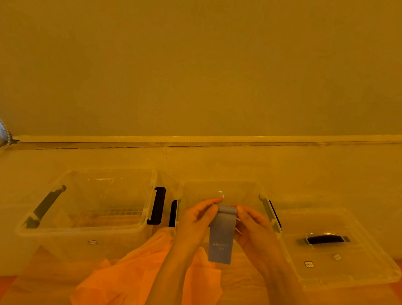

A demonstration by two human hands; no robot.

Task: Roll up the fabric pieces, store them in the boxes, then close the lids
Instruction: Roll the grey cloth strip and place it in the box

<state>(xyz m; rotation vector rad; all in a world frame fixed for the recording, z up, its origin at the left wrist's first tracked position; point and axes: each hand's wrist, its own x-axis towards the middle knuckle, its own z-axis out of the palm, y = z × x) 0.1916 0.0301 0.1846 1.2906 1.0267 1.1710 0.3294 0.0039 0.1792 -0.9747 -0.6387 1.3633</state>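
Grey fabric strip (pixel 221 234) is pinched by my both hands, left hand (pixel 195 221) and right hand (pixel 254 227); a loose grip may unroll it.

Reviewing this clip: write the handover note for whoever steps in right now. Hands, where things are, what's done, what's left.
Left hand and right hand each pinch an end of the roll at the top of the grey-blue fabric strip, over the middle box; its tail hangs unrolled.
Orange fabric lies loose on the floor, unrolled.
Left box is open; no fabric visible inside. A lid rests to the right.
Left: finish rolling, store both pieces, close lids.
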